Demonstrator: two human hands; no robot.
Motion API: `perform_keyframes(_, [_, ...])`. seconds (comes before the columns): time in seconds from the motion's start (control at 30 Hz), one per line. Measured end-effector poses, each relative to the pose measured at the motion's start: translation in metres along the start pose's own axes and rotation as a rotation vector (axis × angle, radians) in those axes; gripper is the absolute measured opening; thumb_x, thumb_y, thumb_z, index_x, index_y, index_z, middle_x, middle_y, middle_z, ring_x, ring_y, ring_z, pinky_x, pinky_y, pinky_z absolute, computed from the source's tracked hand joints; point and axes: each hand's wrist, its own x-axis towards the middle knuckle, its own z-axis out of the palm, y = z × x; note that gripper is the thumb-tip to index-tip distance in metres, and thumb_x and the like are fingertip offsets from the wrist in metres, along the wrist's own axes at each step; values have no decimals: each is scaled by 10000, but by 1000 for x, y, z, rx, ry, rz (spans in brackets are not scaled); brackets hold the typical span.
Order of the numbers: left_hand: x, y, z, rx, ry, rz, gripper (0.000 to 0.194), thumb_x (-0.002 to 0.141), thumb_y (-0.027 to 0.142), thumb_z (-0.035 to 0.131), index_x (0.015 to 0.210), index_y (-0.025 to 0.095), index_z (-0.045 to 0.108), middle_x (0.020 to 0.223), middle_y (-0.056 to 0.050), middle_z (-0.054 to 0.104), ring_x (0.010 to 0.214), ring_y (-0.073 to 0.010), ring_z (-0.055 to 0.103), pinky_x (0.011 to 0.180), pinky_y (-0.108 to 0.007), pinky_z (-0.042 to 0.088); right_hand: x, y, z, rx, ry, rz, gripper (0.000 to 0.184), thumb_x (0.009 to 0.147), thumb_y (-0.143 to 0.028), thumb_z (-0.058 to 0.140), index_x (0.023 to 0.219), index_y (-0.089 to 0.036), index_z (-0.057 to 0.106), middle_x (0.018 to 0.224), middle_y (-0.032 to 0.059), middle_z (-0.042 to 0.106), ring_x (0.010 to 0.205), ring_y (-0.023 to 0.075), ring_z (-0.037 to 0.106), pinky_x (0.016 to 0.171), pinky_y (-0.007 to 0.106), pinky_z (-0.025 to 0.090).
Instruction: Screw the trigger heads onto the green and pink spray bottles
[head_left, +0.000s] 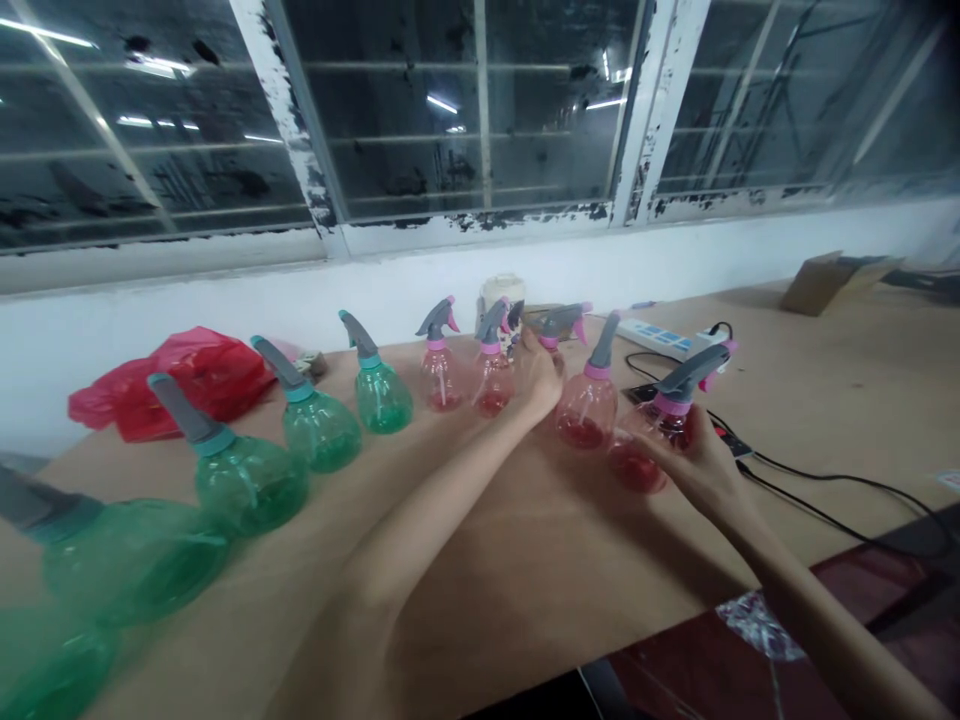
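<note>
My left hand point(541, 372) is closed around the neck area of a pink spray bottle, whose grey and pink spray head point(562, 322) shows above the fingers; its body is mostly hidden by the hand. At the right, my right hand point(701, 455) grips another pink spray bottle point(636, 468) from the side, thumb and fingers around its upper body. Between my hands stands a third pink spray bottle point(586, 412) with red liquid at the bottom. Just left of my left hand are a pink bottle point(493, 382) and one more pink bottle point(441, 378).
Several green spray bottles, such as one green bottle point(322, 432), curve toward the near left. Behind them lies a red plastic bag point(187, 380). A white power strip point(660, 338), black cables point(825, 476) and a cardboard box point(825, 280) are on the right. A white container point(501, 290) stands by the wall.
</note>
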Motion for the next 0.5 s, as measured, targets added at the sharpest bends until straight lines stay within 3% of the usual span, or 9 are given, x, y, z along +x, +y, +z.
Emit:
perform_keyframes(0.17, [0, 3, -4, 55, -72, 49, 360, 881, 225, 494, 1176, 22, 463, 1154, -231, 563, 1126, -292, 529, 933, -382, 428, 6, 0, 0, -40, -40, -22, 611, 608, -598, 687, 1052, -204, 541, 926, 94, 670, 799, 288, 638, 689, 416, 499])
perform_keyframes(0.33, [-6, 6, -8, 119, -105, 94, 374, 888, 284, 493, 1155, 22, 475, 1170, -236, 545, 1164, -315, 490, 960, -412, 395, 8, 11, -7, -15, -55, -47, 602, 624, -581, 693, 1072, -210, 542, 949, 90, 675, 806, 286, 650, 701, 423, 512])
perform_keyframes(0.5, [-17, 12, -5, 128, -135, 148, 390, 900, 345, 472, 1117, 22, 501, 1128, -230, 553, 1076, -304, 551, 900, -386, 432, 4, 32, -21, 23, -60, -78, 599, 624, -563, 707, 1082, -209, 553, 926, 88, 678, 802, 293, 655, 659, 418, 531])
